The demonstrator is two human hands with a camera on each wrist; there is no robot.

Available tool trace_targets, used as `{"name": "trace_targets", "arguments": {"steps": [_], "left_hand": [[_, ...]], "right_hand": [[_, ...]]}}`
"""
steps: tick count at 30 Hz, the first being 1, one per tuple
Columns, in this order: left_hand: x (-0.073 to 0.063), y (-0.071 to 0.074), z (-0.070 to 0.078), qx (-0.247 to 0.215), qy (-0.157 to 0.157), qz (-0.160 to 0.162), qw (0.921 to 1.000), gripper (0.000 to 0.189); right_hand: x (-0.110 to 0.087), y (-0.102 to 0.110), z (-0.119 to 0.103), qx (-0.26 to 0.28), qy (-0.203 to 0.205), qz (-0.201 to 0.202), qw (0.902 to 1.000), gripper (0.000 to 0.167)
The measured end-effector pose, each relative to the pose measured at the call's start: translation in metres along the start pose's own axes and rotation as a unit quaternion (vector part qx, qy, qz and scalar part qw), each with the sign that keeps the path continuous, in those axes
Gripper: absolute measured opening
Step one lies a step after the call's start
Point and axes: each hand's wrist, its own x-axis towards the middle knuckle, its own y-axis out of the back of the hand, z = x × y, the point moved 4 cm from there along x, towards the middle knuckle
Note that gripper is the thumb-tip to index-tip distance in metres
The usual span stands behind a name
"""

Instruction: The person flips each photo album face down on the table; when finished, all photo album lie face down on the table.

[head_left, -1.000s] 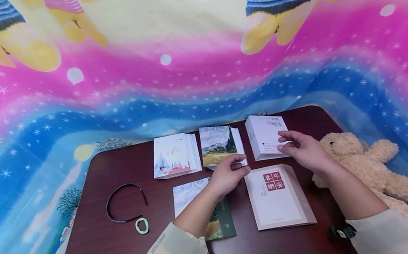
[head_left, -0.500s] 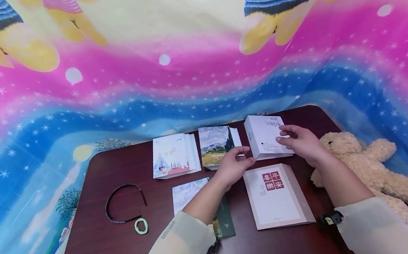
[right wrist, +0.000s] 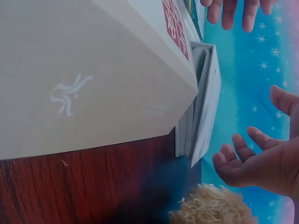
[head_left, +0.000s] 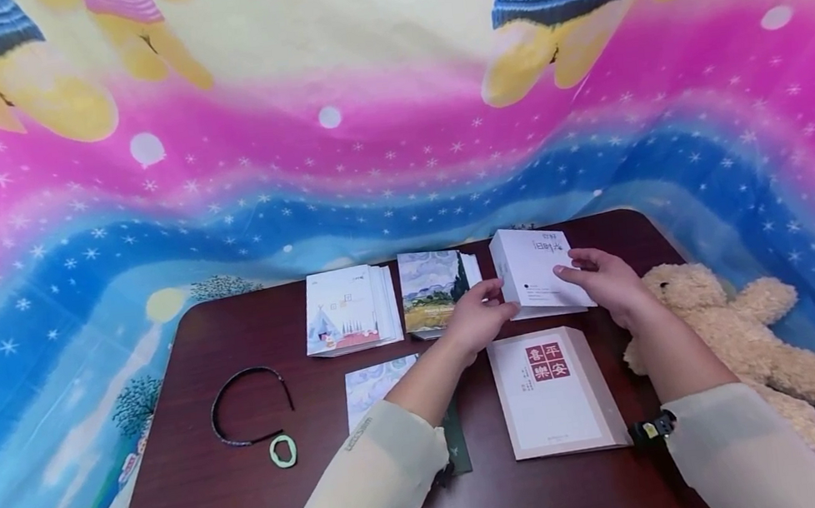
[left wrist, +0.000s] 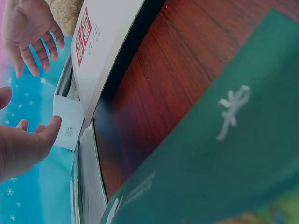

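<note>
A white book-like pack [head_left: 541, 272] with dark lettering lies at the table's back right, its upper cover skewed over the loose sheets below. At its left spine and lower corner is my left hand [head_left: 471, 322], thumb and fingers spread. My right hand [head_left: 611, 289] hovers at the right edge, its fingers loosely bent; whether it touches the cover is unclear. In the left wrist view, the left fingertips are near the pack's spine [left wrist: 69, 122]. The right wrist view shows the pack's pages [right wrist: 189, 126] beside the right hand's loosely bent fingers [right wrist: 233, 158]. Neither hand visibly grips anything.
A painted-cover pack [head_left: 430, 293] and a tent-picture pack [head_left: 342, 312] stand in the back row. In front lie a cream folder [head_left: 553, 405] and a green-edged folder [head_left: 377, 387]. A headband [head_left: 216, 410], a green hair tie [head_left: 273, 454] and a teddy bear [head_left: 733, 326] flank them.
My left hand has moved right, from the painted pack to the white pack's left corner. The right hand has shifted slightly right, and the white pack's upper cover has slid right.
</note>
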Motion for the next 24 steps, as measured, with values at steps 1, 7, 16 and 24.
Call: {"name": "trace_targets", "arguments": {"steps": [1, 7, 16, 24], "left_hand": [[0.002, -0.001, 0.0, -0.005, 0.0, 0.0, 1.0, 0.058], [0.01, -0.009, -0.003, -0.026, 0.026, -0.002, 0.9993, 0.06], [0.019, -0.014, -0.011, -0.022, 0.058, -0.003, 0.998, 0.065], [0.026, -0.02, -0.013, -0.025, 0.064, -0.011, 0.9976, 0.066]], "right_hand": [[0.002, 0.0, 0.001, 0.0, -0.005, -0.003, 1.0, 0.097], [0.008, -0.002, 0.01, 0.002, -0.032, -0.022, 0.9992, 0.102], [0.012, -0.005, 0.013, -0.002, -0.026, -0.036, 0.999, 0.099], [0.016, -0.003, 0.018, -0.007, -0.023, -0.042, 0.9988, 0.091]]}}
